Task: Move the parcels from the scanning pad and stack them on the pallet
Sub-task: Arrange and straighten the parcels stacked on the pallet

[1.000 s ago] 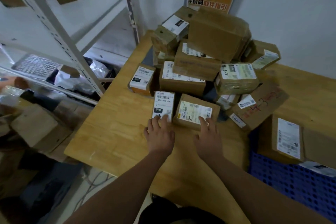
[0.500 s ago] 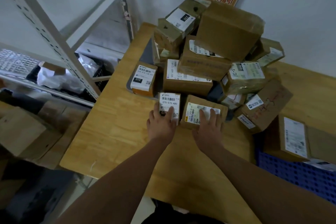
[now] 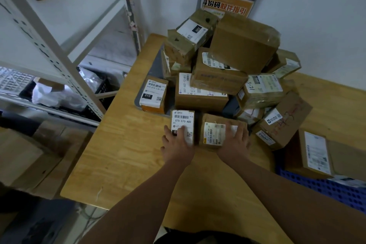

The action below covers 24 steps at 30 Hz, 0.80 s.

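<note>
A heap of taped brown parcels (image 3: 219, 69) covers the grey scanning pad (image 3: 159, 59) at the back of the wooden table (image 3: 126, 164). At the heap's near edge lie two small parcels side by side. My left hand (image 3: 178, 144) grips the white-labelled one marked 070-070-A80 (image 3: 183, 120), thumb along its left side, fingers on its label. My right hand (image 3: 235, 140) holds the brown parcel with a pale label (image 3: 213, 130), fingers over its right end. The blue plastic pallet (image 3: 326, 190) lies at the right, with a labelled box (image 3: 315, 152) on it.
A white metal shelf rack (image 3: 59, 53) stands to the left, with bags and a black crate (image 3: 103, 89) low down. Cardboard boxes (image 3: 25, 156) sit on the floor at the left. A small parcel marked 010 (image 3: 153, 93) rests on the pad's near-left corner. The wall is close behind.
Both hands have slid forward from the parcels' near edges onto their tops. The right hand now reaches across to the brown parcel's right end. The view has shifted a little.
</note>
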Tool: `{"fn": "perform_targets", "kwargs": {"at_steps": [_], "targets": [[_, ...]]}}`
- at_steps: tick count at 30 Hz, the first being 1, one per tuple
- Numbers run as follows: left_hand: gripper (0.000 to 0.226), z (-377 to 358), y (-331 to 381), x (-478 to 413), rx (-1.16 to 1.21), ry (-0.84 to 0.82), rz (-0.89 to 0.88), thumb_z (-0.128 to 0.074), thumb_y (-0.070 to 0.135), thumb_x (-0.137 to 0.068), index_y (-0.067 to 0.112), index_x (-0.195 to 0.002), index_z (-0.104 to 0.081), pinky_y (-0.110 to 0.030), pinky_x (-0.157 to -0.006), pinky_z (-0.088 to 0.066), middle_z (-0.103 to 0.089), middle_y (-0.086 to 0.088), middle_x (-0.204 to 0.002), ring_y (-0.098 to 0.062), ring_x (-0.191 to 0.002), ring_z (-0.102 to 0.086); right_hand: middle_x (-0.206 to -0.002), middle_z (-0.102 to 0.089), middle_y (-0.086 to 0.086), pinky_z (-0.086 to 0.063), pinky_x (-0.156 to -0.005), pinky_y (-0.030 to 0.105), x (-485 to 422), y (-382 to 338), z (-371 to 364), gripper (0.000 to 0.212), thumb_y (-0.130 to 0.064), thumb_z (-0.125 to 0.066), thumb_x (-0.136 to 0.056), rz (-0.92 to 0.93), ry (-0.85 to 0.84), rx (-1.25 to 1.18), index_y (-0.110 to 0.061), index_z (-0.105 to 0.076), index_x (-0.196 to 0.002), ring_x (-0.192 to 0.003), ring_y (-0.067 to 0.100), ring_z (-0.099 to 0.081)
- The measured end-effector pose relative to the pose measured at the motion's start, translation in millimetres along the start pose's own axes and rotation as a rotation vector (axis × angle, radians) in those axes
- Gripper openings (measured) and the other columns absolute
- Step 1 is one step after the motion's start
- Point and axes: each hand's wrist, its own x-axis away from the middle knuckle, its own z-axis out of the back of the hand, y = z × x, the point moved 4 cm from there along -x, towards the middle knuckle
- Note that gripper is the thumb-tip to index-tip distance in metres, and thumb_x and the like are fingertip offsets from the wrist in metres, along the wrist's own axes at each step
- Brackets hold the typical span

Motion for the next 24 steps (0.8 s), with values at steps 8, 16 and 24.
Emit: {"fn": "perform_targets", "kwargs": {"at_steps": [8, 16, 24], "targets": [[0.062, 8, -11, -1, 0.047, 0.031, -0.051, -0.060, 0.053, -0.084, 0.035, -0.136, -0.030, -0.051, -0.103, -0.038, -0.019, -0.010, -0.153, -0.033, -0.133, -0.036, -0.156, -0.016, 0.016, -0.036, -0.106, 0.060, -1, 9, -5, 0.087, -0.034, -0.066, -0.086, -0.236, 0.178, -0.496, -0.026, -0.009, -0.151, -0.139, 0.040, -0.028], [0.112, 2, -24, -27, 0.495, -0.124, 0.089, -0.084, 0.036, -0.072, 0.036, -0.149, -0.002, -0.053, -0.098, -0.048, -0.046, -0.007, -0.144, -0.027, -0.128, -0.051, -0.148, -0.035, 0.016, -0.040, -0.106, 0.051, -6, 33, -17, 0.108, -0.037, -0.082, -0.074, -0.419, 0.062, -0.794, -0.013, -0.011, -0.151, -0.132, 0.037, -0.042], [0.097, -4, -38, -14, 0.515, -0.078, 0.068, -0.074, 0.062, -0.058, 0.040, -0.140, -0.026, -0.048, -0.086, -0.056, -0.060, 0.003, -0.121, -0.019, -0.109, -0.061, -0.141, -0.038, 0.012, -0.044, -0.098, 0.043, 1, 27, -15, 0.083, -0.030, -0.077, -0.081, -0.366, 0.051, -0.884, -0.012, -0.026, -0.145, -0.125, 0.032, -0.047]]}}
